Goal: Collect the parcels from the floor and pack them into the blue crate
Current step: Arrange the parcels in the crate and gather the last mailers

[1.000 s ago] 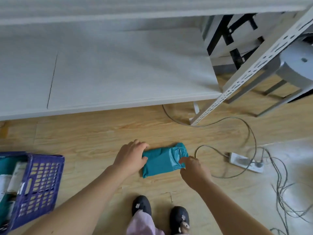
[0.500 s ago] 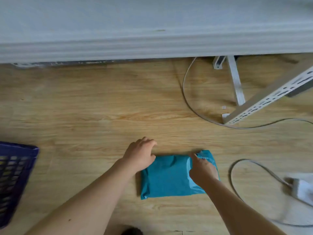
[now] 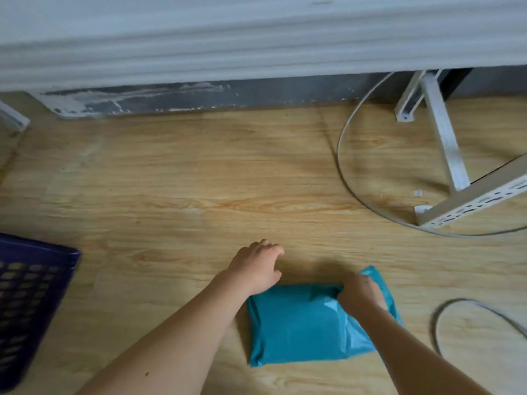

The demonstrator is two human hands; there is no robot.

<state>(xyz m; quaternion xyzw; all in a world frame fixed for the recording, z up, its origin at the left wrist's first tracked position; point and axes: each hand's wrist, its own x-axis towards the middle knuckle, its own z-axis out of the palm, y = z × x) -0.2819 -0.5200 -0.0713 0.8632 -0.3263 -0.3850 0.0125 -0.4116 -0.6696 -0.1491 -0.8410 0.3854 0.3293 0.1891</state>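
A teal plastic parcel point(image 3: 302, 326) lies flat on the wooden floor in the lower middle of the head view. My right hand point(image 3: 360, 292) pinches the parcel's far right edge, fingers curled into the bunched plastic. My left hand point(image 3: 258, 266) hovers at the parcel's far left corner, fingers loosely bent over the floor; it holds nothing. The blue crate point(image 3: 31, 297) stands at the left edge, only its near corner and latticed wall showing.
A white shelf board point(image 3: 256, 38) overhangs the top of the view. A white metal rack leg point(image 3: 467, 206) and its brace stand at the right. A grey cable point(image 3: 346, 172) loops on the floor there, and another cable point(image 3: 467, 303) curls at the lower right.
The view has dropped closer to the floor. My right hand has shifted from resting on the parcel's right end to pinching its far edge. My left hand has come off the parcel's left end.
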